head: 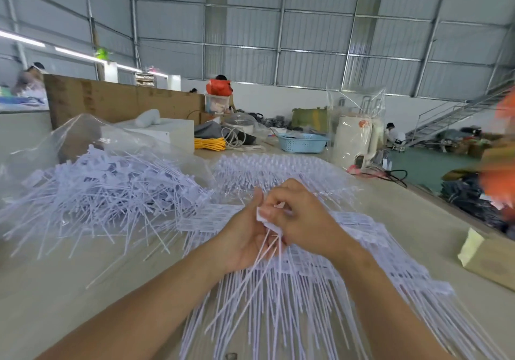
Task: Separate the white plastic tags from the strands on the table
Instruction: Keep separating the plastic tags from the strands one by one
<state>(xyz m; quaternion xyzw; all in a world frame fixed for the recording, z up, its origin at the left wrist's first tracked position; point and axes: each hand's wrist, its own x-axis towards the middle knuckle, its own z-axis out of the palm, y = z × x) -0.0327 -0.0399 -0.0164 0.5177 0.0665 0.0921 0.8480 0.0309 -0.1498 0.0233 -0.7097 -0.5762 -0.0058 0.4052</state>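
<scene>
Sheets of joined white plastic tags (362, 251) with long strands lie spread on the table in front of me. My left hand (245, 237) grips a small bunch of loose strands (267, 251) that hang down from it. My right hand (301, 214) pinches a white tag (263, 216) at the top of that bunch. Both hands meet above the sheets. A heap of separated tags (111, 192) lies to the left on a clear plastic bag.
More joined tag sheets (278, 170) lie beyond my hands. At the far end of the table are a blue basket (302, 143), yellow cord (209, 143) and a white box (167, 132). A cardboard box (490, 259) is at the right edge. People work in the background.
</scene>
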